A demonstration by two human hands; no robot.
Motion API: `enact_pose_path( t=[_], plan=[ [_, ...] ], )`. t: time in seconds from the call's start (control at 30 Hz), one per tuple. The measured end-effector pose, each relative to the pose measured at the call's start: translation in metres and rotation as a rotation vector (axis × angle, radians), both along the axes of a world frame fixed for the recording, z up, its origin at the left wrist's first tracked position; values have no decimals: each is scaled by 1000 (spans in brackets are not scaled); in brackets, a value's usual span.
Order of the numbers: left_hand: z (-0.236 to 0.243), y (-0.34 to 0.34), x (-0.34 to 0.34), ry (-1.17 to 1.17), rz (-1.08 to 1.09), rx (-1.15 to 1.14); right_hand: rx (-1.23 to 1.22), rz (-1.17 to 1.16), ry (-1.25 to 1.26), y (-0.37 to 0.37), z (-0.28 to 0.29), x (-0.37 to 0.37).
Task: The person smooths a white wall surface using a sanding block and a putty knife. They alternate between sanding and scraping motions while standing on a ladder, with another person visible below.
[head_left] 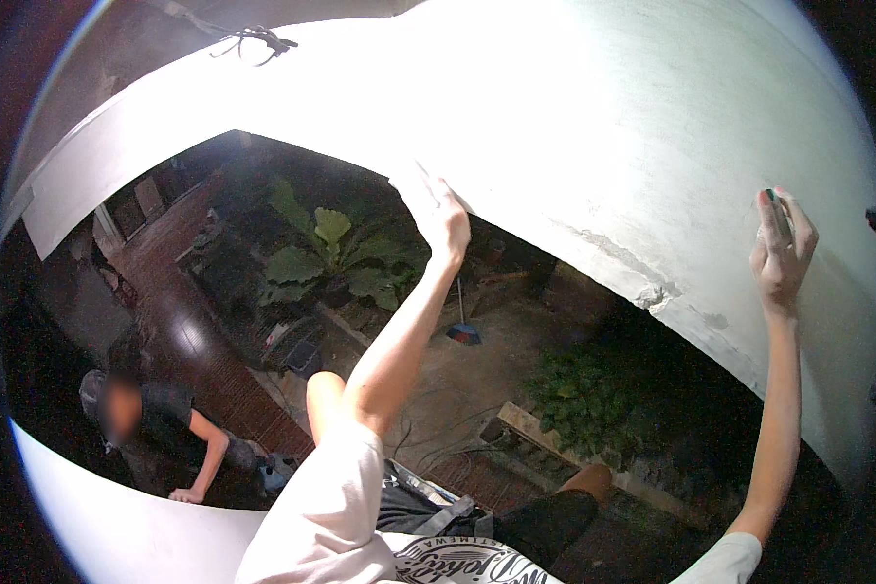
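Observation:
A broad white plastered surface [555,146] arches across the view, strongly lit and overexposed in the middle. My left hand [443,219] is at its lower edge, fingers stretched out and pale in the glare; it seems to hold nothing. Farther right, my right hand [784,258] is raised against the same surface, its fingers closed round a small object with a dark green edge. Most of that object is hidden by the fingers, so its kind does not show. Near the lower edge, between my hands, runs a rough, chipped patch [652,292].
Far below lie a large-leaved plant [331,243], a low bush [589,399], a blue broom [463,333] and a dark bucket [304,358]. Another person [156,428] in dark clothes leans at lower left, beside a white curved surface [97,506]. Dark cables [258,41] lie on the upper edge.

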State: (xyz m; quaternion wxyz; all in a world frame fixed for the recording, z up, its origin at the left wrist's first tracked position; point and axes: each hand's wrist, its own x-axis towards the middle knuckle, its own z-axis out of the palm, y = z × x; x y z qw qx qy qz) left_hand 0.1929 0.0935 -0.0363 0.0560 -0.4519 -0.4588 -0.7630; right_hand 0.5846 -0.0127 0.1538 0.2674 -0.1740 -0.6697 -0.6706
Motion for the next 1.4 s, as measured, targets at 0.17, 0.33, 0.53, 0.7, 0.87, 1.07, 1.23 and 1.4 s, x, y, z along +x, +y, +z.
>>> enact_pose_path(
  t=[0.17,0.33,0.53,0.7,0.87,1.07,1.23,1.4],
  plan=[
    [-19,-19,12,886,-134,91,-9,-46,-58,-2,-2,-9],
    [-10,5,-33,74,-187,49,135,-115,-144,-13,30,10],
    [-18,-6,23,447,41,20,253,-203,-10,-8,81,15],
    [-25,-17,42,893,-62,161,301,-184,58,15,95,1],
    [-19,14,-11,727,37,210,225,-92,93,31,88,3],
    [-1,15,-32,427,271,192,244,-46,-11,32,95,4],
    [2,19,-12,398,207,213,260,-21,-33,25,96,-5],
    [-7,34,-18,275,172,103,101,36,126,15,83,-26]
  ],
)
